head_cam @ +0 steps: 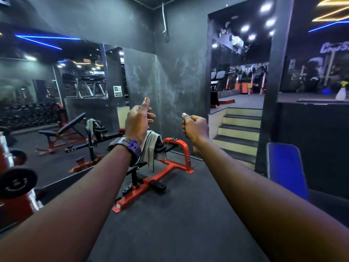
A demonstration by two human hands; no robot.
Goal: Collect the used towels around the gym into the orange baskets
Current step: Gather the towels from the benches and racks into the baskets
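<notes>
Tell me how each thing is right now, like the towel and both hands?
towel: draped over the red machine, not picked up.
red machine: standing on the floor, unused.
left hand: raised, fingers curled, thumb up, holding nothing.
right hand: raised, fingers curled, holding nothing.
blue bench pad: tilted upright, bare.

In the middle of my view stands a red steel bench frame with black pads (170, 167) on a dark grey rubber floor (179, 224). A large wall mirror (47, 82) fills the left side, and in it I see a black incline bench on a red base (62, 129). At the lower left edge sits a black round weight plate (17, 183). A short flight of pale steps with dark treads (239, 129) rises at centre right toward a lit doorway. A blue padded seat back (287, 167) stands at the right edge. A white spray bottle with a yellow top (341, 91) rests on a dark ledge, far right.
</notes>
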